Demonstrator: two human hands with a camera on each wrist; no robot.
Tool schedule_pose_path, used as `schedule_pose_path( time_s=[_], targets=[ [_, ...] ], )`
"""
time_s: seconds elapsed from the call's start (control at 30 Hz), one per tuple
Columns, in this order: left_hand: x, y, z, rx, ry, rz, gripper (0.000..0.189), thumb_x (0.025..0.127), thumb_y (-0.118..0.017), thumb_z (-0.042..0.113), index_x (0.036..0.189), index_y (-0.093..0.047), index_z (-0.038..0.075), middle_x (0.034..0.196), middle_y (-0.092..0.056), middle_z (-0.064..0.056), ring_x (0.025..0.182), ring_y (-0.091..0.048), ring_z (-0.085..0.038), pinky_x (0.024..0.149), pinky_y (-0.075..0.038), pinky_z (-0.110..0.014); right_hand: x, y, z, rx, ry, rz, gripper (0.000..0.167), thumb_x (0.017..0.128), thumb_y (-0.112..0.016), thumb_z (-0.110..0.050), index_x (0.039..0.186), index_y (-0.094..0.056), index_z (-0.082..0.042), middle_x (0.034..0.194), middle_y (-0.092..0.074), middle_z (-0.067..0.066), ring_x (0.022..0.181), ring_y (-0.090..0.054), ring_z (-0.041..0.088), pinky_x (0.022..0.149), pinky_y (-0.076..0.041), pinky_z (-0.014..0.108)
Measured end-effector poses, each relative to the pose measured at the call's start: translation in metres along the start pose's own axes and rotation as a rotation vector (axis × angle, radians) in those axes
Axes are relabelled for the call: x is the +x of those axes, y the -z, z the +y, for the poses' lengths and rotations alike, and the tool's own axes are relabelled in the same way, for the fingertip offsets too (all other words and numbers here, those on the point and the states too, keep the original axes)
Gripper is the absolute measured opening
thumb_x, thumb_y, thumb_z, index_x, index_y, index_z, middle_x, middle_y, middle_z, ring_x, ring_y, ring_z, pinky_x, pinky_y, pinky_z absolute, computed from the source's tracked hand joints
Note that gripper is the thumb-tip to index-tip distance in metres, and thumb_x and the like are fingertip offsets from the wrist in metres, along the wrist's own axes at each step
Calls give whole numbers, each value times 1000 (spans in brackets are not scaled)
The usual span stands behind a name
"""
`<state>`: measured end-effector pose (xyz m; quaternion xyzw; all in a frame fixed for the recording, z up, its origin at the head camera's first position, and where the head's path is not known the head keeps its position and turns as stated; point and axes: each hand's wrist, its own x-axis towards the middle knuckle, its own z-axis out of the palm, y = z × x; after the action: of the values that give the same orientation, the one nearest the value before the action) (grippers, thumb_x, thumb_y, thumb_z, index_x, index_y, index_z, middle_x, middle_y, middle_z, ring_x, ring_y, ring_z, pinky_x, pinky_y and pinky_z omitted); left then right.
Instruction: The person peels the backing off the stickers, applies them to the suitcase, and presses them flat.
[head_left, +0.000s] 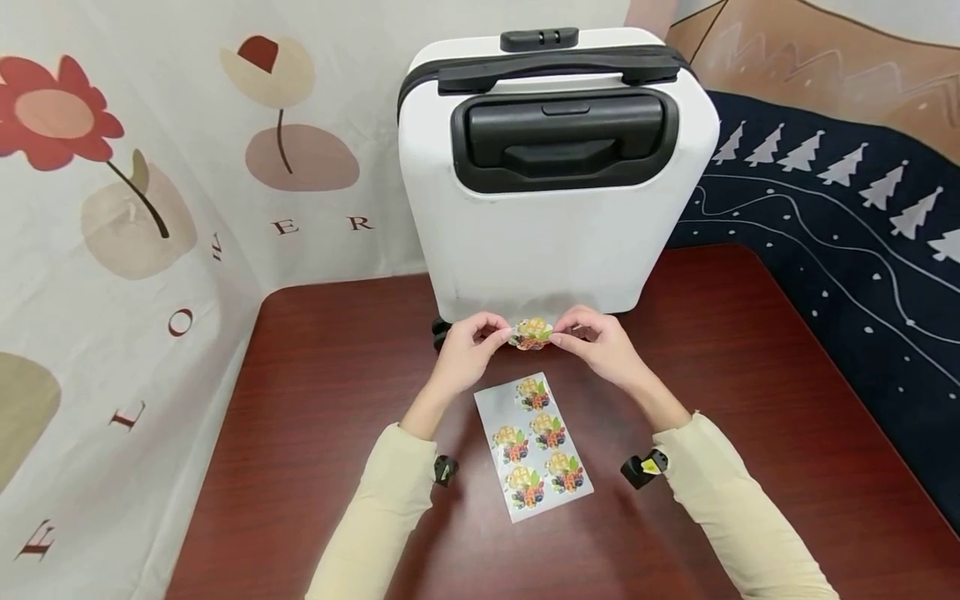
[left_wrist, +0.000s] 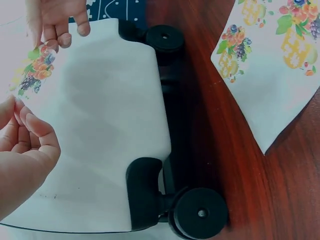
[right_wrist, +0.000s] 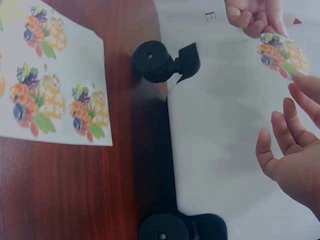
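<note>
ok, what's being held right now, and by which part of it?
A fruit-print sticker, pinched at opposite edges: the left hand has its left edge, the right hand its right edge, as seen from the head camera.

The sticker (head_left: 532, 335) carries a fruit print in yellow, orange, red, green and dark blue, repeated across the white sheet (head_left: 495, 406). The suitcase (head_left: 540, 242) is plain white, its handle (head_left: 558, 65) and wheels (left_wrist: 197, 214) black. The table (head_left: 337, 400) shows reddish-brown wood grain. The sleeves (head_left: 375, 512) are pale cream. The flowered cloth (head_left: 240, 246) is off-white with red and beige blooms; the navy cloth (head_left: 847, 246) bears white trees, dots and wavy lines.
</note>
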<state>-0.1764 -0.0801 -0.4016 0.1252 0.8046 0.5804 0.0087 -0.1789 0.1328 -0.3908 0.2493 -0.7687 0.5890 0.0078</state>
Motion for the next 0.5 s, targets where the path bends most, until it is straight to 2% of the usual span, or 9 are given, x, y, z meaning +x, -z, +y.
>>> schedule_pose_path(
  time_s=[0.13,0.27,0.43,0.5],
  targets=[
    [1,0,4,-20,25,13,13,90,-58,9,92,-61,-4,76,-55,-11,67,-48,-24,60,-40,-26,2,-3,-4,13,7,23,4,81,-61,9,85,-63,9,85,-58,15,77,-54,10,64,-45,25],
    [0,1,6,-45,36,37,13,89,-58,10,91,-62,-3,77,-55,-10,67,-49,-23,61,-41,-26,5,-5,-8,19,-12,20,4,82,-61,8,86,-62,10,84,-58,18,76,-54,12,63,-44,22],
    [2,4,5,-49,12,55,12,89,-59,13,89,-62,1,78,-56,-10,67,-49,-18,61,-42,-26,10,-6,-13,-27,-52,36,6,83,-62,4,86,-63,8,85,-59,17,72,-53,15,61,-42,21],
    [5,6,7,-39,-6,84,12,89,-60,13,89,-62,1,79,-57,-9,68,-50,-17,62,-43,-26,15,-6,-13,-45,-52,47,6,83,-62,2,87,-64,7,84,-59,15,69,-50,15,58,-41,22]
  ],
)
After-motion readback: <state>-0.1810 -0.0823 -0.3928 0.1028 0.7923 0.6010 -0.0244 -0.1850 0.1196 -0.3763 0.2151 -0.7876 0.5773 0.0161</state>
